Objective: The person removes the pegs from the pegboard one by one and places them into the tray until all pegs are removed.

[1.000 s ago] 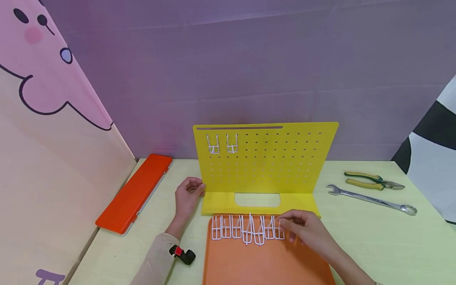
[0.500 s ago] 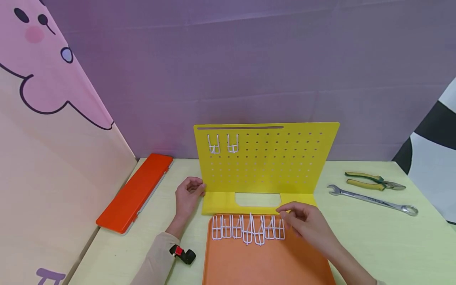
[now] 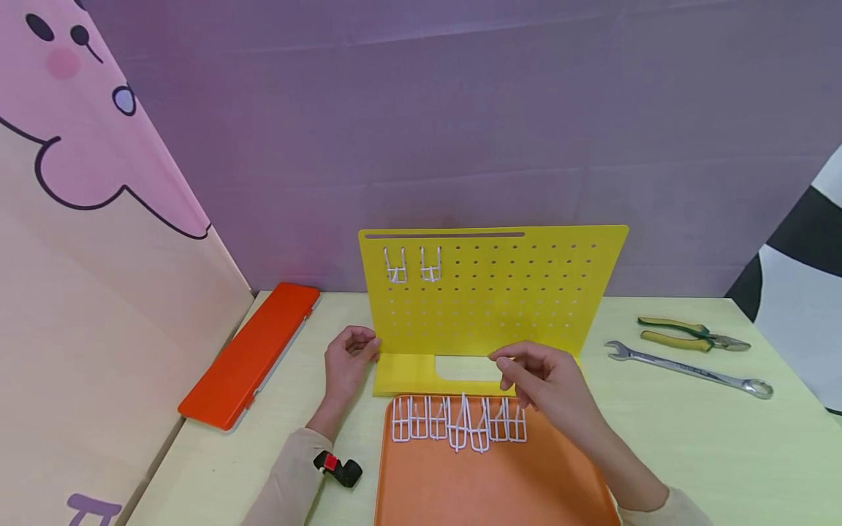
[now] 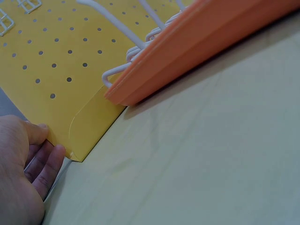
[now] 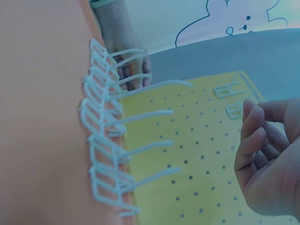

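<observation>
A yellow pegboard (image 3: 473, 342) stands upright on its folded base, with two white wire hooks (image 3: 430, 274) hanging at its upper left. My left hand (image 3: 345, 365) holds the board's lower left edge; in the left wrist view its fingertips (image 4: 40, 133) touch that edge near the base corner. Several more white wire hooks (image 3: 458, 428) lie in a row along the far rim of an orange tray (image 3: 487, 489). Over the base's right part hovers my right hand (image 3: 552, 383), thumb and forefinger loosely bent toward each other, nothing visible between them.
To the right lie yellow-handled pliers (image 3: 693, 336) and a combination wrench (image 3: 687, 369). A long red case (image 3: 250, 351) lies at the left beside the wall. A purple cloth backdrop (image 3: 473, 146) rises behind the pegboard. A black strapped device (image 3: 338, 469) sits at my left wrist.
My right hand has left the rightmost hooks on the tray and moved up and slightly left, over the pegboard's base. The hook row looks the same. My left hand stays at the board's edge.
</observation>
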Demonstrator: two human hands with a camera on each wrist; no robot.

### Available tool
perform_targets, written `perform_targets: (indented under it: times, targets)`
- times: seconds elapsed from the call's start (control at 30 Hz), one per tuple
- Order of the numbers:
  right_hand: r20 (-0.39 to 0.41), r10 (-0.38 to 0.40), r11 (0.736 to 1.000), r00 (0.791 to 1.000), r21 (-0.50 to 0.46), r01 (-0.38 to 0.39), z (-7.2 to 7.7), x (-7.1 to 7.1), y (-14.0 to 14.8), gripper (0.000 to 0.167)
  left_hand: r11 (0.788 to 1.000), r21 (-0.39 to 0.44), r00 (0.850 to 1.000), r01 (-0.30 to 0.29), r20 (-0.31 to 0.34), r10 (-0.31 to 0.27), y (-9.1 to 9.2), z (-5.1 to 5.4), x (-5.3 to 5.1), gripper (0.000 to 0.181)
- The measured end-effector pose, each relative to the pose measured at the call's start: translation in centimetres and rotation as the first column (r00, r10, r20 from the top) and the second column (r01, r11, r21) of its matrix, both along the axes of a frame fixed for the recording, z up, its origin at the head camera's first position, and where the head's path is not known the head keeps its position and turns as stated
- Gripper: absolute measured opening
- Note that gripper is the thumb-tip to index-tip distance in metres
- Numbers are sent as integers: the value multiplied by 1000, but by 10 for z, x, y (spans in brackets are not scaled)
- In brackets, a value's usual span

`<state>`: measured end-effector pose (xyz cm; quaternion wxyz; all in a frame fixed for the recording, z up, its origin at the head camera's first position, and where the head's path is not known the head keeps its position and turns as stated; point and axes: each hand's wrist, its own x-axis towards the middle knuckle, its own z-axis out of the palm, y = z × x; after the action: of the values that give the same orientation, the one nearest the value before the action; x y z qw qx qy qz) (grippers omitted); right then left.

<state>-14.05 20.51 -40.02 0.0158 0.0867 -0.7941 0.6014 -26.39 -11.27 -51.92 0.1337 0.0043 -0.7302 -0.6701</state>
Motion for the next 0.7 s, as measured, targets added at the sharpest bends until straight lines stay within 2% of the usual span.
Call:
perform_targets:
  times: [0.23,0.5,0.7]
  targets:
    - [-89,35,999,995,-12,-36,11,-8,-17,14,1000,-7,1000,-1,5,1,1,2,1,14]
    - [-178,51,999,983,-9,-53,33,-15,-36,14,1000,-11,1000,-4,2,4,1,2,2,13]
    - [-176,15,997,984,-67,-27,40,-28,-44,18,1000,-2,1000,7,12,-7,0,3,2,13]
